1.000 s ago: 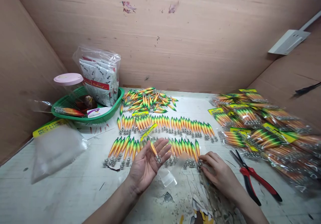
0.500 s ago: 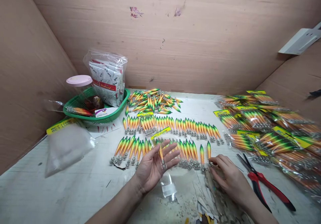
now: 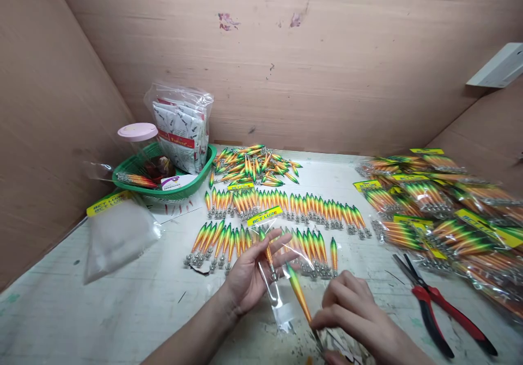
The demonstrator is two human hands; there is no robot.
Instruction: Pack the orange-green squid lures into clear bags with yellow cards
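A clear plastic bag point(image 3: 281, 308) with a yellow "BCT LURE" header rests in my left hand point(image 3: 245, 280), palm up, with the thumb over it. One green-and-orange squid lure point(image 3: 268, 256) shows through the plastic near the fingers. My right hand point(image 3: 353, 310) pinches another fishing lure point(image 3: 300, 295) by its hook end, its green tip pointing up toward the bag. Beyond my hands stands a front row of lures point(image 3: 315, 248), partly covered by my left fingers. Behind it runs a second row of lures point(image 3: 322, 210).
A loose lure pile point(image 3: 253, 168) lies farther back. Filled lure packs point(image 3: 420, 190) are heaped at right, near red-handled pliers point(image 3: 437, 305). At left are a green basket point(image 3: 188, 189) and flat header bags point(image 3: 122, 237). Board walls point(image 3: 286, 81) surround the table.
My right hand has picked up a lure from the right end of the front row and brought it left and nearer, beside the bag. My left hand stays nearly in place.
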